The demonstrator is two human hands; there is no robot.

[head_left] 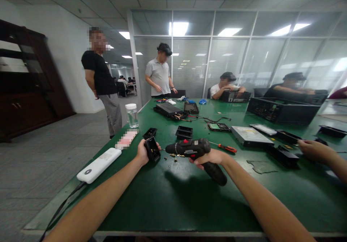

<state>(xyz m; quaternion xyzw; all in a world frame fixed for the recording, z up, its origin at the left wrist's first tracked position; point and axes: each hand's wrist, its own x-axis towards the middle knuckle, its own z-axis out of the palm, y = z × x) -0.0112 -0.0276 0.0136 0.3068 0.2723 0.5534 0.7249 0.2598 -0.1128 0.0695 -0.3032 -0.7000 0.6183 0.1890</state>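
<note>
My left hand is closed on a small black plastic box, tilted so its open side faces right. A few small brass-coloured bits show inside it. In my right hand is a black cordless drill with red marks, pointing left. Its bit reaches the box's open side; whether it touches a screw I cannot make out. Several small brass-coloured pieces lie on the green table below the drill. Beyond my hands stand more black boxes, one compartmented box and a smaller box.
A white power bank with a cable and a water bottle stand left. An orange screwdriver, an optical drive and a circuit board lie right. Another person's hand reaches in from the right. Computer cases and several people are beyond.
</note>
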